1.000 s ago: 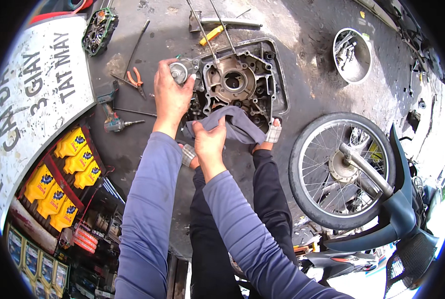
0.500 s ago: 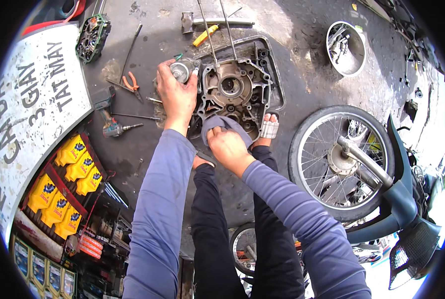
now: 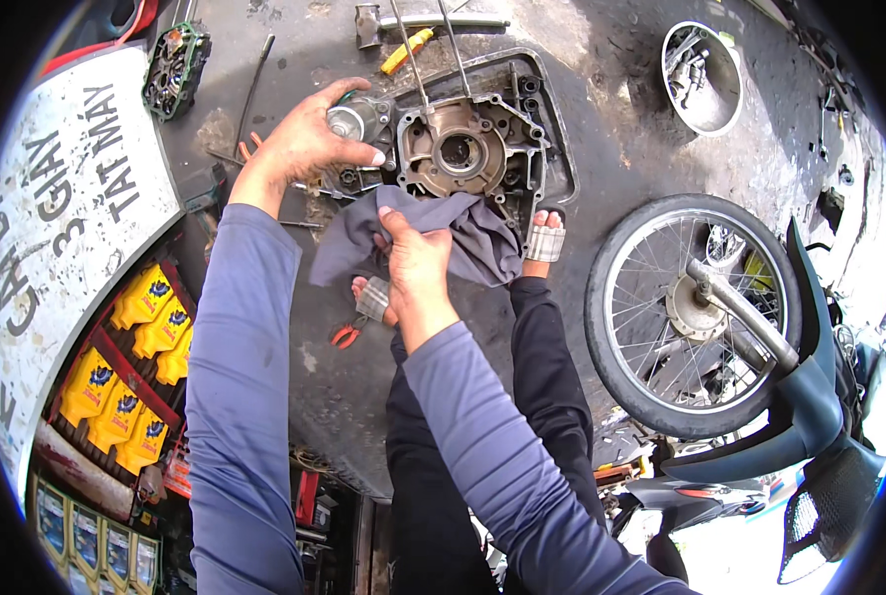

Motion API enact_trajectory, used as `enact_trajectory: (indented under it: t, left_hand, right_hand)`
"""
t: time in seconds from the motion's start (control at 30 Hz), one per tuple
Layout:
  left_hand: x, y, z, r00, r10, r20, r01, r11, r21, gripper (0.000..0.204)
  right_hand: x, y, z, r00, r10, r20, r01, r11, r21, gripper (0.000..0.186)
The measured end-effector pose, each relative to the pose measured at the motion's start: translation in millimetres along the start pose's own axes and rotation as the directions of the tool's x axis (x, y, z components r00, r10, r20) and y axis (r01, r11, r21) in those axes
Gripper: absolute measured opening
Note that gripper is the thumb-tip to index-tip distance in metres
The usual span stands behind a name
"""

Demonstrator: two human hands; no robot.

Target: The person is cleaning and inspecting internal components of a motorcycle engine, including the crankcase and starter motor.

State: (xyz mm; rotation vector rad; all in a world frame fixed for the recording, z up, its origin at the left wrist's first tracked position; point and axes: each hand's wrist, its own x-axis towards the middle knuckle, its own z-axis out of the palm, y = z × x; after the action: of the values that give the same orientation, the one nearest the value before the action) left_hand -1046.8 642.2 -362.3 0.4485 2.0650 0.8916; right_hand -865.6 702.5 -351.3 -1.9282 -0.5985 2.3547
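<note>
The right hand (image 3: 418,260) has a handful of soft grey cloth (image 3: 477,238), thumb laid on top, with the rest bunched across the near edge of an open, grey-brown cast-metal engine case (image 3: 477,171). The left hand (image 3: 309,139) is curled around a rounded silver metal housing (image 3: 347,122) at the case's left side, thumb and fingers spread about it. The case sits on the dark, stained floor (image 3: 349,412), two long metal rods rising from it. Beyond lies a yellow-handled tool (image 3: 406,52); well off to the right, a spoked wheel with a black tyre (image 3: 696,307).
</note>
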Motion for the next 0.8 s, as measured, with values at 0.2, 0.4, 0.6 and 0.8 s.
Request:
enact_trajectory:
  t: [0.2, 0.4, 0.6, 0.8]
  left_hand:
    - [2, 2, 22, 0.989, -0.145, -0.022, 0.138, 0.974, -0.18, 0.063]
    - [1, 4, 34, 0.979, -0.133, -0.152, 0.087, 0.958, -0.274, 0.06]
    - [-8, 1, 25, 0.982, -0.107, -0.156, 0.077, 0.979, -0.19, 0.058]
    - [0, 6, 31, 0.982, -0.068, -0.178, 0.039, 0.986, -0.162, 0.058]
  right_hand:
    - [26, 34, -22, 0.87, -0.484, -0.089, 0.344, 0.728, -0.593, 0.037]
    - [12, -17, -37, 0.94, -0.29, 0.178, 0.237, 0.181, -0.955, 0.029]
    - [1, -84, -64, 0.817, -0.142, 0.559, 0.527, -0.207, -0.824, 0.03]
    - [38, -74, -34, 0.482, -0.652, 0.585, 0.65, -0.181, -0.738, 0.031]
